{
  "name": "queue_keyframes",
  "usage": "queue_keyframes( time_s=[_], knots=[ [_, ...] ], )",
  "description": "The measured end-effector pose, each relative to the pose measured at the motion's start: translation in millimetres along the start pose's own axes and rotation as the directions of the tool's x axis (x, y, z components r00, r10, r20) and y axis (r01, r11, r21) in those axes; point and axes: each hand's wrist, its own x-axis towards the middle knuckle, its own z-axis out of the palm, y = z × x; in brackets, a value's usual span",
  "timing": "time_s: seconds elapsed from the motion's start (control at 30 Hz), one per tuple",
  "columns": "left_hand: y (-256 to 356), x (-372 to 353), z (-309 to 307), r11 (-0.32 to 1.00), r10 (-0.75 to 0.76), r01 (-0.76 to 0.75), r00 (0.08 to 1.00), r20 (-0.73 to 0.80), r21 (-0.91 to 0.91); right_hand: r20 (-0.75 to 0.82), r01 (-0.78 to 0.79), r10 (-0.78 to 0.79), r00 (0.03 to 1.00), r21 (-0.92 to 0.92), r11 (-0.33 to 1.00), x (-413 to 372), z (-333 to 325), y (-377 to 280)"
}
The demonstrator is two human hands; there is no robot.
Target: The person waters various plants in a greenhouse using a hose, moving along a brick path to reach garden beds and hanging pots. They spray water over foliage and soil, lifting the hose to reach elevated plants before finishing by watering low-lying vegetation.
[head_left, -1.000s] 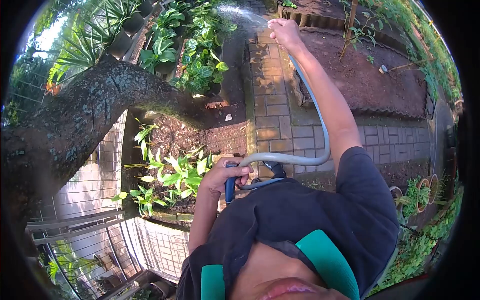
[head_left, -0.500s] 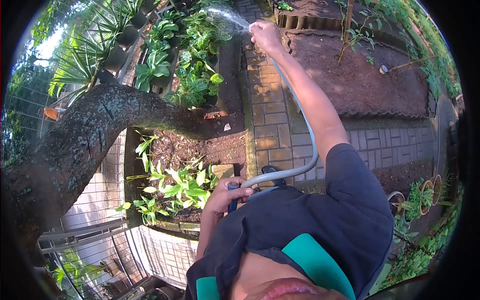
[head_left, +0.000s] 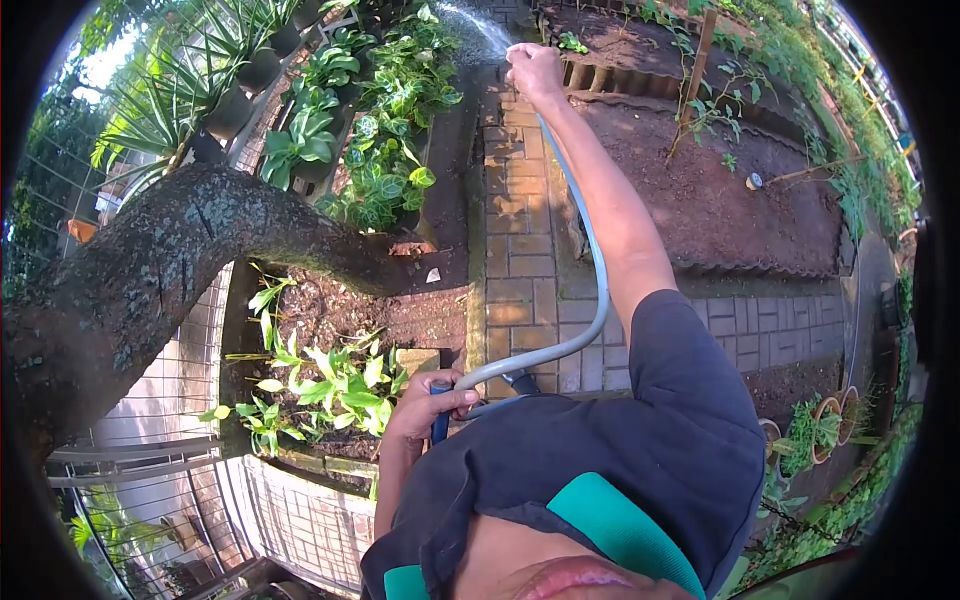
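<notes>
A grey-blue garden hose [head_left: 545, 353] loops in front of my body, from my left hand up along my outstretched right arm. My right hand [head_left: 535, 70], far ahead over the brick path, is closed around the hose's end. A spray of water [head_left: 482, 28] fans out from it toward the upper left, by the leafy plants [head_left: 392, 150]. Near my waist my left hand [head_left: 428, 405] is closed round the hose, beside a dark blue piece [head_left: 440, 420] whose kind I cannot make out. The hose end itself is hidden by my fingers.
A thick tree trunk [head_left: 180, 250] leans across the left side. The brick path [head_left: 530, 235] runs ahead, with a soil bed [head_left: 700, 190] edged in corrugated border to its right. Low leafy plants [head_left: 340, 385] grow near my left hand. Potted plants [head_left: 825, 428] stand at the right.
The whole view has shifted slightly, with the garden sliding left and down. The spray points more steeply upward in the picture. Both hands keep their hold on the hose.
</notes>
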Motion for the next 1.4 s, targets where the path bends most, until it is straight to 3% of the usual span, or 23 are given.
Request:
queue_keyframes(
  time_s=[0.43,0.9,1.03,1.13,1.2,1.3,1.4],
  knots=[
    [3.3,0.3,10.8,0.999,-0.032,0.031,0.999,-0.040,-0.041,0.040,-0.068,0.064,0.997,0.097,0.993,29.9,-3.3,-1.5],
    [2.6,-4.0,8.4,0.997,-0.075,0.072,0.994,-0.077,-0.034,0.057,-0.096,0.091,0.994,0.083,0.992,34.7,8.3,-7.2],
    [-1.3,1.6,0.5,0.997,-0.059,0.056,0.997,-0.053,-0.050,0.061,-0.114,0.113,0.992,0.015,0.993,32.6,20.9,9.3],
    [-2.7,11.5,-6.2,0.998,-0.064,0.065,0.998,-0.023,0.013,0.151,-0.030,0.057,0.987,-0.179,0.983,2.6,34.6,35.8],
    [0.4,17.2,-5.5,0.995,-0.080,0.080,0.997,-0.003,0.057,0.217,-0.045,0.086,0.972,-0.189,0.981,-20.6,34.0,60.5],
    [7.0,18.4,-0.8,0.990,-0.082,0.081,0.997,0.004,0.117,0.087,-0.020,0.045,0.995,-0.271,0.962,-37.6,0.6,106.8],
    [12.2,22.2,3.5,0.984,-0.088,0.085,0.996,0.012,0.157,-0.128,-0.155,0.109,0.986,-0.448,0.881,-52.2,-71.1,166.4]
  ],
)
